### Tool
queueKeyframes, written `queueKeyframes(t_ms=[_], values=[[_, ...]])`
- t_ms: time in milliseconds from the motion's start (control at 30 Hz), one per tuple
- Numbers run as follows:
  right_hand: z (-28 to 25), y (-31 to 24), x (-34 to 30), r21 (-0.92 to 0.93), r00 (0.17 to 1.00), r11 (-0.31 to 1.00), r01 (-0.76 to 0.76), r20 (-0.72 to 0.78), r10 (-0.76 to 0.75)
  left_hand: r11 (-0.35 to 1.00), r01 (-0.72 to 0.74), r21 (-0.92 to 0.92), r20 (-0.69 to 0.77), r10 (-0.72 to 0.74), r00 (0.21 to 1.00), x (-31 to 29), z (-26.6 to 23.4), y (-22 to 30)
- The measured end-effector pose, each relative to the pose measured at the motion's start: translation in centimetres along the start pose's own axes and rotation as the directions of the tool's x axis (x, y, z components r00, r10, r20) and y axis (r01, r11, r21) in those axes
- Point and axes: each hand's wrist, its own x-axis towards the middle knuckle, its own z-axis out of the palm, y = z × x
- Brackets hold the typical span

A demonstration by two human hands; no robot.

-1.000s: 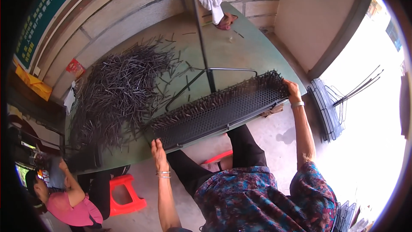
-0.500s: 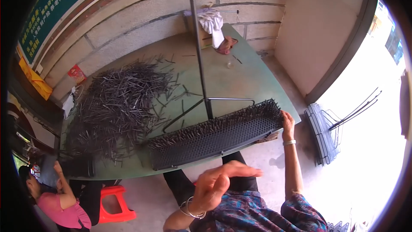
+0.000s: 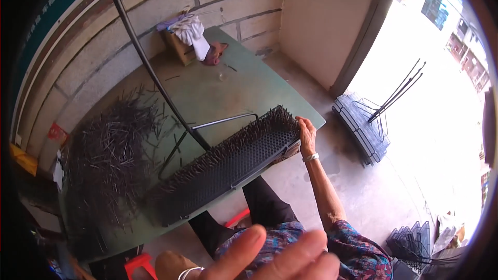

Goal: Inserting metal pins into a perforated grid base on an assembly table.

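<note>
Tray [image 3: 238, 168], long, black and riddled with holes, at the near edge of the table [image 3: 280, 91], stiff dark strips [image 3: 228, 148] bristling along its far side.
I see the right hand [image 3: 307, 137] with fingers gripping its right end; the left hand [image 3: 282, 267] hangs open near my lens.

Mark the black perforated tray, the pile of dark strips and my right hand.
Black perforated tray [image 3: 231, 170]: head view, bare mesh between the strip row and front edge.
Pile of dark strips [image 3: 115, 142]: head view, middle of the heap.
Right hand [image 3: 307, 137]: head view, back of the hand.
</note>
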Motion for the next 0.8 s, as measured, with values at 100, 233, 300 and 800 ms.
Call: queueKeyframes(t_ms=[100,233,300,800], values=[[0.9,-0.7,-0.2,0.009,1.000,1.000,0.006,0.009,-0.006,0.926,-0.333,0.178,0.024,0.334,0.942,-1.5,-0.2,-0.9],[-1.5,0.1,0.6,-0.008,0.997,0.997,0.078,-0.010,-0.078,0.859,-0.511,-0.031,0.230,0.503,0.833,-0.4,-0.4,-2.4],[-1.0,-0.3,0.6,-0.055,0.999,0.997,0.052,0.001,-0.052,0.902,-0.421,-0.095,0.251,0.431,0.867,-1.5,-0.6,-1.7],[-3.1,-0.3,-1.3,0.165,0.994,0.984,0.073,-0.092,-0.058,0.845,-0.418,-0.333,0.359,0.524,0.773,-4.6,-0.9,-0.1]])
